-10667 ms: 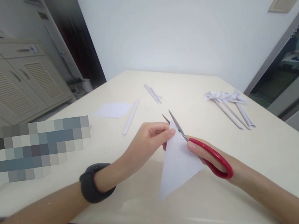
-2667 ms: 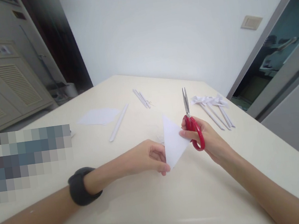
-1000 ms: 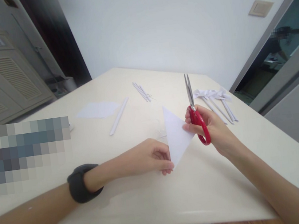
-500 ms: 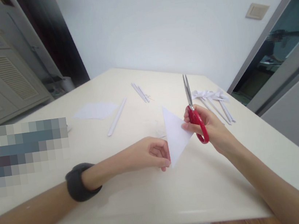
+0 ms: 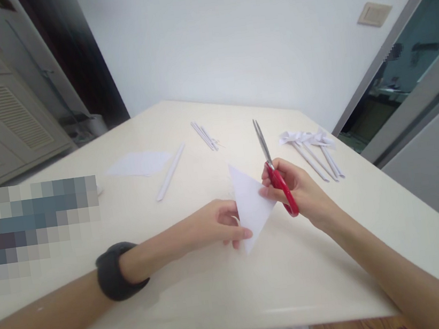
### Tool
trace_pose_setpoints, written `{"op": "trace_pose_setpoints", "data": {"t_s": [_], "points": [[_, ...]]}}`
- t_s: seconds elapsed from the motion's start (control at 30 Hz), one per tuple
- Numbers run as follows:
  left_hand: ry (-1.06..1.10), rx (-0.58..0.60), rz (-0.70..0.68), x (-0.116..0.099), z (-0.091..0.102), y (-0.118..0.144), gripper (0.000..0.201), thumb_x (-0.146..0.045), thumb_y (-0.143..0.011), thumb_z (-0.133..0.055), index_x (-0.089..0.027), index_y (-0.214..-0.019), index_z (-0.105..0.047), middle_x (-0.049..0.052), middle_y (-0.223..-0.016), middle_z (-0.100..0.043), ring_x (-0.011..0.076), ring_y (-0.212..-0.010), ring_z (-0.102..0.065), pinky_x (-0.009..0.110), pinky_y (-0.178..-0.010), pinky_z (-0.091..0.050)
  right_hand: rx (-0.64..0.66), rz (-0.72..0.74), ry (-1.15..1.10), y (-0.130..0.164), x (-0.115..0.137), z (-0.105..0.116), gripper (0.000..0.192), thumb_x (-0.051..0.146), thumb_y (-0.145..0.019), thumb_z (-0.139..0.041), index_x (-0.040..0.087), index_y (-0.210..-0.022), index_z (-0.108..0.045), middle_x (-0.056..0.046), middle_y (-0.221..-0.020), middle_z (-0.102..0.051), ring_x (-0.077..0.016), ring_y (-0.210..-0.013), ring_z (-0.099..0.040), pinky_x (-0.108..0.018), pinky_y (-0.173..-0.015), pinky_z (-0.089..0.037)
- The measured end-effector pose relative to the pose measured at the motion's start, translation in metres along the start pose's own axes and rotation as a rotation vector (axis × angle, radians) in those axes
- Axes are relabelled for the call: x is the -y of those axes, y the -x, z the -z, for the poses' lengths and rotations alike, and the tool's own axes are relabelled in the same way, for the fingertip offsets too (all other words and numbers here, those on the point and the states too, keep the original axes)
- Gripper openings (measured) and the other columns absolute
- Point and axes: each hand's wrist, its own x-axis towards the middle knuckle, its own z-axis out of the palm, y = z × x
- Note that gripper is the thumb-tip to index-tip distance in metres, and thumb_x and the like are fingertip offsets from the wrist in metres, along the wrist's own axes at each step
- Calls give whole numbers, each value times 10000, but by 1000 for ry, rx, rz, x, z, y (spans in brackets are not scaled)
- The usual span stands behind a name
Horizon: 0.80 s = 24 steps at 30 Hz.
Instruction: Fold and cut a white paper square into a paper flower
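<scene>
A white paper triangle (image 5: 251, 206) stands over the near middle of the table, one point up and one down. My left hand (image 5: 225, 223) pinches its lower left side, thumb in front and fingers partly hidden behind. At the triangle's right corner is my right hand (image 5: 293, 190), its thumb pressed on the paper. The same hand also grips red-handled scissors (image 5: 281, 183), whose blades point up and away, nearly closed. Behind the paper, some thin white scraps or thread (image 5: 231, 189) are partly hidden.
Flat white sheets (image 5: 138, 163) and a rolled paper tube (image 5: 171, 172) lie to the left on the white table (image 5: 260, 288). Thin paper sticks (image 5: 204, 135) are farther back. Several paper pinwheels on paper sticks (image 5: 309, 144) lie at the right. A wall borders the table's far side.
My left thumb has come onto the front of the paper triangle. The triangle, the scissors and my right hand have shifted a little left and towards me.
</scene>
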Motion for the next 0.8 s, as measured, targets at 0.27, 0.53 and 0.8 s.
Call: {"op": "trace_pose_setpoints", "data": {"t_s": [0.27,0.53,0.8], "points": [[24,12,-43,8,3,-3,164,-290,-728,-642,-156,-821,-626,13,-743,-648,120,-656,-591,238,-641,-472,-73,-39,-19,4,7,-4,239,225,-668,-694,205,-810,-502,23,-784,-530,-98,-669,-498,-195,-476,-324],[-30,12,-32,6,0,0,176,-285,-710,-654,-151,-818,-615,22,-741,-673,135,-659,-618,252,-653,-487,-96,-21,-20,3,3,-3,236,246,-681,-686,210,-824,-502,20,-792,-533,-104,-679,-509,-205,-514,-359],[3,48,-77,11,-3,-1,165,-216,-705,-655,-156,-848,-601,17,-803,-651,127,-688,-610,261,-684,-494,-86,-13,-21,4,3,-3,237,267,-685,-678,213,-829,-498,16,-793,-534,-117,-691,-525,-214,-524,-367]]}}
